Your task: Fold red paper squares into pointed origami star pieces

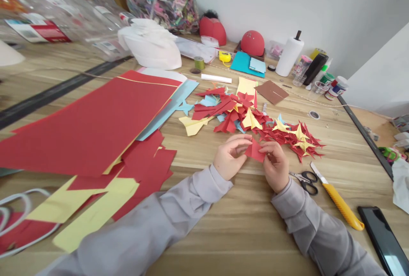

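Observation:
A small piece of red paper [254,150] is held up over the table between both hands. My left hand [230,156] pinches its left edge with thumb and fingers. On the opposite edge, my right hand [275,165] is closed with thumb and forefinger on the paper. Just beyond the hands lies a heap of folded red, yellow and blue paper shapes [228,114]. To its right is a cluster of red and yellow paper stars [300,139]. Black-handled scissors [307,182] lie beside my right wrist, partly hidden by it, and a yellow utility knife [341,205] is further right.
Large red sheets [86,118] and yellow strips [96,212] cover the left side. A phone [383,237] lies at the right front. Along the back stand red domes [252,42], a white roll [289,56], a yellow tape measure [224,57] and several small jars.

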### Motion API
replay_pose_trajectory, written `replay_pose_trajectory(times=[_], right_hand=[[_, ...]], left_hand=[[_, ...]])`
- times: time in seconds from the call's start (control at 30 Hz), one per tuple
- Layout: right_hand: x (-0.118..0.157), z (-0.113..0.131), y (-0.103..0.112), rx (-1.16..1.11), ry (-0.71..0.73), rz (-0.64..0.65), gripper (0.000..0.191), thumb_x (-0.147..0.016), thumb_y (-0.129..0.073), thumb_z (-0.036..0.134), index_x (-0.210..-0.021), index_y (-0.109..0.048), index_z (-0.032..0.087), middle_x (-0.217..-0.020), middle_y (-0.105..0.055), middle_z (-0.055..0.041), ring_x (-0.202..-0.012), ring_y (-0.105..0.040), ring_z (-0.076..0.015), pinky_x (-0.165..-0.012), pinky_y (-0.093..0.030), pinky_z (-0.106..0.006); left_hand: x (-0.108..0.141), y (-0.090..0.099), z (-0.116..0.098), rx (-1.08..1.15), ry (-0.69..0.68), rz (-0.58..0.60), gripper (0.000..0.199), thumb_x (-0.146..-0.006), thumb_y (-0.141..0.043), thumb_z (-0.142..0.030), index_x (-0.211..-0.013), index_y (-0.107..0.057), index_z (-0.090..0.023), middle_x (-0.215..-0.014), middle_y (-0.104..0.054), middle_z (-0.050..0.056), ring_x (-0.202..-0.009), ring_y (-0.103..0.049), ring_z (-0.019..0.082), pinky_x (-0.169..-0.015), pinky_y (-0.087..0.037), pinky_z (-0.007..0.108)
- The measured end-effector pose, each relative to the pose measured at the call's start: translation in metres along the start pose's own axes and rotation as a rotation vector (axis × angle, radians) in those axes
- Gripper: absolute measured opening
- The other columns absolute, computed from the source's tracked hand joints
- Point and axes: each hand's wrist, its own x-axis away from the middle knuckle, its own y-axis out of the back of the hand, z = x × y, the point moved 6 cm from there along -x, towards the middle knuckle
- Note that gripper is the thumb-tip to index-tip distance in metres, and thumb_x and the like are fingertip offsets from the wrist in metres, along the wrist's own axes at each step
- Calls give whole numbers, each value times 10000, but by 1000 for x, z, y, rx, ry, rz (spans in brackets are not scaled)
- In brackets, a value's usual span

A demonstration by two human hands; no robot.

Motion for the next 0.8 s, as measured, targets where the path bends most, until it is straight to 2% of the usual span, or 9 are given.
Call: replay_pose_trajectory(times=[0.33,0.57,0.7,0.8], right_hand=[[0,-3,-1,-37,-1,20,144,-767,-536,119,-869,-573,214,-914,-573,-63,-891,-558,-193,-714,-466,-319],[3,-14,-2,-100,-117,-2,154,-786,-534,171,-931,-543,224,-874,-558,-35,-646,-525,-128,-577,-443,-274],[3,-13,-3,-170,-114,-13,125,-779,-545,178,-894,-520,219,-882,-557,-44,-696,-538,-141,-584,-448,-276],[3,-13,-4,-193,-131,-11,120,-783,-548,191,-893,-510,220,-877,-558,-43,-660,-528,-132,-571,-454,-276]], left_hand=[[-1,1,-2,-59,38,-28,78,-635,-650,-113,-700,-664,-153,-1022,-618,109,-996,-591,224,-833,-529,366],[-1,1,-4,-100,39,-35,45,-626,-656,-114,-635,-638,-154,-1000,-634,110,-961,-605,220,-824,-525,367],[-1,0,-4,-76,46,-14,51,-629,-661,-112,-662,-650,-149,-1010,-623,116,-961,-605,219,-818,-529,363],[0,-1,-3,-51,41,0,77,-636,-684,-134,-709,-665,-148,-1011,-614,116,-959,-603,216,-820,-531,363]])
